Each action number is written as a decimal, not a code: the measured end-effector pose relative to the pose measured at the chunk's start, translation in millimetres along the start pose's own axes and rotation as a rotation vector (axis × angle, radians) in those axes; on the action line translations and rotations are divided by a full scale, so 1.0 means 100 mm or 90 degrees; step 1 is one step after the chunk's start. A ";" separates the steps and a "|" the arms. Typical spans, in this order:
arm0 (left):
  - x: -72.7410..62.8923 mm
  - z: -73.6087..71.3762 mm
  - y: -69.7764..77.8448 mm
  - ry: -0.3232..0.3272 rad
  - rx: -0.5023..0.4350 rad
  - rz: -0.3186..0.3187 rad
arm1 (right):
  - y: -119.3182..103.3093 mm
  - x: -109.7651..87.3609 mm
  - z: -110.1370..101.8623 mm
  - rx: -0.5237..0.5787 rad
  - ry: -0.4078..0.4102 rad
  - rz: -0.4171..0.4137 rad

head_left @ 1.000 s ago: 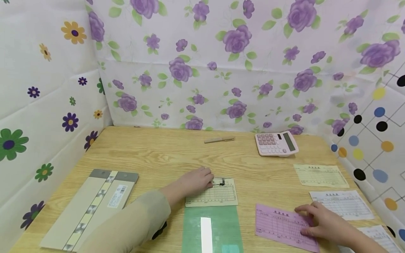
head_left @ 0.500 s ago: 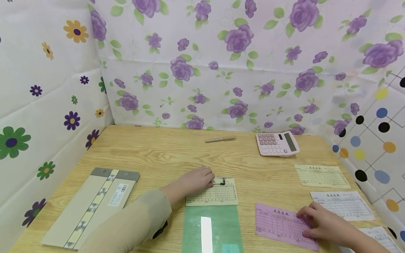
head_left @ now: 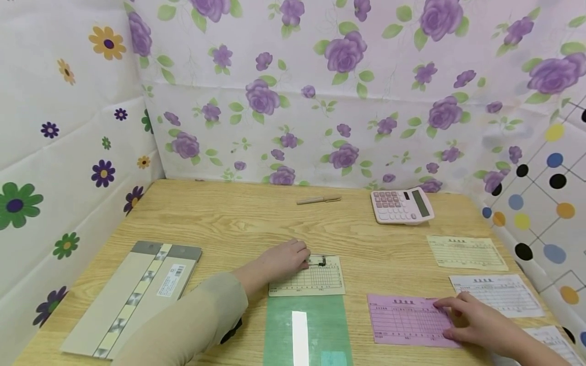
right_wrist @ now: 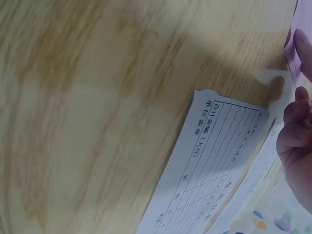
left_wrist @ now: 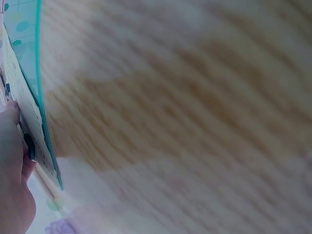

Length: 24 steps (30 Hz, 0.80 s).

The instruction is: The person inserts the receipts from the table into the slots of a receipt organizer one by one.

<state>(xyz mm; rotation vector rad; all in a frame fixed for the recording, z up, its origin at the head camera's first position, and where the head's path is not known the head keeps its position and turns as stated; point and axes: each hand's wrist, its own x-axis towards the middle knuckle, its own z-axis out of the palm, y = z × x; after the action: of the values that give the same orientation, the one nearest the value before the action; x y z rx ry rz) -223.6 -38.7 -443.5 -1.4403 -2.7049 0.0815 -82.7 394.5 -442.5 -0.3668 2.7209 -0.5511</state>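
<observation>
In the head view a green translucent clipboard lies at the near middle of the table, with a cream printed form across its top end. My left hand grips the clipboard's upper end, fingers curled at the wire clip. The left wrist view shows the form and board edge-on beside that hand. Off to the right, my right hand pinches the right end of a pink printed form between thumb and fingers. Only a corner of the pink form appears in the right wrist view, at the fingertips.
A yellow form and two white forms line the table's right side. A long beige-and-grey folder or board lies at left. Behind are a pen and a pink calculator, with flowered cloth walls around.
The pink form has turned from a slant to nearly level, its right end swinging away from me with my right hand. The left hand and clipboard stay in place.
</observation>
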 end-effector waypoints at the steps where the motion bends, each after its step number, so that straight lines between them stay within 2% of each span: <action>1: 0.00 0.00 0.00 -0.001 0.000 0.000 | 0.01 0.00 0.01 0.007 0.002 -0.004; 8: 0.00 -0.02 0.01 -0.005 -0.003 0.000 | 0.01 0.01 0.02 0.048 -0.005 0.004; 16: 0.00 -0.02 0.00 0.003 0.008 0.011 | 0.02 0.04 0.00 0.044 -0.002 -0.047; 22: 0.00 -0.01 0.00 -0.005 0.003 0.008 | -0.02 0.04 -0.02 0.046 -0.005 -0.048; 24: 0.00 -0.01 0.00 -0.010 -0.003 0.003 | -0.03 0.04 -0.03 0.051 -0.009 -0.030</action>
<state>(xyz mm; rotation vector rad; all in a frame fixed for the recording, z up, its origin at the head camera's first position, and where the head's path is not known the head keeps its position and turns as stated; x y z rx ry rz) -223.5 -38.7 -442.6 -1.4533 -2.7169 0.0872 -86.8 391.1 -439.9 -0.4130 2.6725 -0.6664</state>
